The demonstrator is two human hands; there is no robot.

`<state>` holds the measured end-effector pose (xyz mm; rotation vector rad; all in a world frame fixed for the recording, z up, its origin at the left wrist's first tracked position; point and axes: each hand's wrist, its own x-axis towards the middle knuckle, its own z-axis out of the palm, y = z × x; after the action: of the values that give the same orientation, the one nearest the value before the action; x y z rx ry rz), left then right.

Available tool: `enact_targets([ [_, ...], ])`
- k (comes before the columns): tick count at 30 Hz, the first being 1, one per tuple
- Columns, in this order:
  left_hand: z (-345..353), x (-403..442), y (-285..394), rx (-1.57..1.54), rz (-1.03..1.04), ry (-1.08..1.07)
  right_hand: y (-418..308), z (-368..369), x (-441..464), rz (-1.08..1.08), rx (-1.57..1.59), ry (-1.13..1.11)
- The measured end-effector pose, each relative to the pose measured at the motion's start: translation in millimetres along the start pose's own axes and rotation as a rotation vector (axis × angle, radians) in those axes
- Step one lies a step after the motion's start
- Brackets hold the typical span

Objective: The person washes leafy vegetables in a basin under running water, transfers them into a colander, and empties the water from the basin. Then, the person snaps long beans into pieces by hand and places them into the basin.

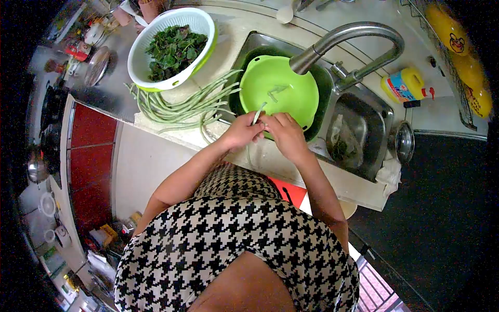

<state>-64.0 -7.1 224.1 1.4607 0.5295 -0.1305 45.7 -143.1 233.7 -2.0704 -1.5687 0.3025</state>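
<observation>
Both hands meet at the near rim of a green basin (280, 86), which sits in the left sink bowl with a few short bean pieces (277, 92) inside. My left hand (243, 131) is closed around a long green bean (258, 113), whose upper end points over the basin. Fingers bent, my right hand (285, 134) pinches at the same bean beside the left fingertips. A pile of long beans (182, 106) lies on the counter to the left. Behind it, a white and green colander (136, 57) holds dark leafy greens (179, 51).
A curved metal faucet (358, 31) arches over the sink. The right sink bowl (377, 117) contains a clear bag with green scraps. A yellow bottle (403, 86) and a metal bowl (404, 142) are on the right. A white cloth (389, 174) hangs at the counter edge.
</observation>
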Motion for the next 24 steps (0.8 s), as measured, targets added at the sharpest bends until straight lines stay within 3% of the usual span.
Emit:
enact_targets([
  [2, -2, -5, -3, 0.114, -0.040, 0.004, 7, 4, -5, 0.017, -0.124, -0.002],
  [4, -3, -9, -3, 0.179, -0.052, -0.016, 6, 2, -5, -0.088, -0.249, 0.145],
  [8, 0, -5, -17, 0.413, 0.103, 0.024, -4, 7, 0, -0.294, -0.437, 0.285],
  [11, -2, 0, -22, 0.468, 0.249, 0.082, -5, 14, -3, -0.087, -0.294, 0.052],
  [14, 5, -3, -4, -0.065, -0.062, 0.077, -5, 24, 6, 0.103, -0.178, 0.049],
  [17, 10, 2, -1, -0.259, -0.005, 0.140, -11, 30, 17, 0.329, 0.201, 0.194],
  [18, 11, 3, -1, -0.315, 0.024, 0.159, -9, 29, 20, 0.276, 0.136, 0.213],
  [20, 5, 7, -1, -0.183, 0.038, 0.157, -6, 24, 24, 0.175, 0.008, 0.253],
  [23, 1, 7, -1, 0.108, 0.088, 0.196, 0, 15, 27, 0.025, -0.214, 0.136],
  [24, 2, 7, -1, 0.159, 0.116, 0.219, 7, 15, 30, 0.152, -0.265, 0.079],
])
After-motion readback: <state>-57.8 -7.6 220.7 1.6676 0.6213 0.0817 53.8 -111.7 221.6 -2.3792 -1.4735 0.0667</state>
